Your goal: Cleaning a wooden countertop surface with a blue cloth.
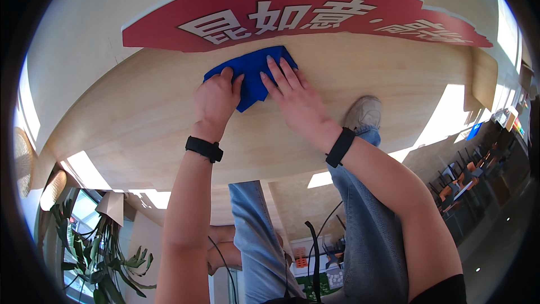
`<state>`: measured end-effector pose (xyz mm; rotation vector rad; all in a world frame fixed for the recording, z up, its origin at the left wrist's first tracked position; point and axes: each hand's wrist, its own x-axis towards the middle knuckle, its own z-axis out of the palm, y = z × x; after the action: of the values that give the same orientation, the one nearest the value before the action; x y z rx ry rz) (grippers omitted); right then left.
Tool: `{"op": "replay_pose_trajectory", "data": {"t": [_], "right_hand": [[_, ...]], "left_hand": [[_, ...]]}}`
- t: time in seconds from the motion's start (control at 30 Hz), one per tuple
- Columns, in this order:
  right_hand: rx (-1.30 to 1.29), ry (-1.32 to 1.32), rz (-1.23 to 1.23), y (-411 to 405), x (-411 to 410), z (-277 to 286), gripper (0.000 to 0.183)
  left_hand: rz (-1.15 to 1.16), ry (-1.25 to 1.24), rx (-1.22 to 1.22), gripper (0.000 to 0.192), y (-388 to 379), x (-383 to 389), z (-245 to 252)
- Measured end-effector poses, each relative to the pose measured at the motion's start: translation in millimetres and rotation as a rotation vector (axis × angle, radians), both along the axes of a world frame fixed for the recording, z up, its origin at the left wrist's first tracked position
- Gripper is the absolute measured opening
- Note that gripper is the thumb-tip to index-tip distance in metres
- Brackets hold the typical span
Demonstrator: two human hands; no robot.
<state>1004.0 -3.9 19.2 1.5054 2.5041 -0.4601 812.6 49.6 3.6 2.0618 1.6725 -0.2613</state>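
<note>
A blue cloth point(253, 80) lies spread on a pale wooden surface point(126, 122), just below a red sign board with raised white characters. My left hand point(217, 99) grips the cloth's left part, the thumb and fingers bent into it. My right hand point(297, 93) rests at the cloth's right side, fingers spread and laid over it, palm mostly on the wood. Both wrists wear black bands. The red sign board point(160, 25) stands along the far edge of the wood, close above the cloth.
My shoe point(365, 112) stands on the wooden surface right of my right hand. A leafy plant point(97, 257) is at lower left, beside woven round objects point(52, 190). Chairs and tables point(460, 185) stand far below at right. Dark cables hang near my legs. Sunlit patches cross the wood.
</note>
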Motion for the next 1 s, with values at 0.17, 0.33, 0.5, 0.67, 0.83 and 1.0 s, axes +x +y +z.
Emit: {"op": "replay_pose_trajectory", "data": {"t": [0.17, 0.33, 0.5, 0.67, 0.83, 1.0], "right_hand": [[-0.034, -0.030, -0.005, -5, -2, 5, 0.054], [-0.024, 0.027, -0.030, 11, -8, 3, 0.055], [-0.066, -0.012, -0.029, -9, -2, 3, 0.053], [-0.107, 0.028, 0.017, -17, 5, 5, 0.054], [-0.063, 0.029, -0.007, 7, 6, 2, 0.055], [-0.093, -0.030, 0.075, -2, 17, 5, 0.056]], "left_hand": [[0.023, -0.067, -0.002, 0.024, -12, -1, -9], [-0.096, -0.070, 0.070, 0.021, 31, -10, -7], [-0.082, -0.082, 0.012, 0.022, 2, -4, -10], [-0.095, -0.090, -0.049, 0.024, -17, -9, -9], [-0.081, -0.057, 0.030, 0.022, 12, -3, -12], [-0.032, -0.122, 0.012, 0.023, -1, 3, -8]]}}
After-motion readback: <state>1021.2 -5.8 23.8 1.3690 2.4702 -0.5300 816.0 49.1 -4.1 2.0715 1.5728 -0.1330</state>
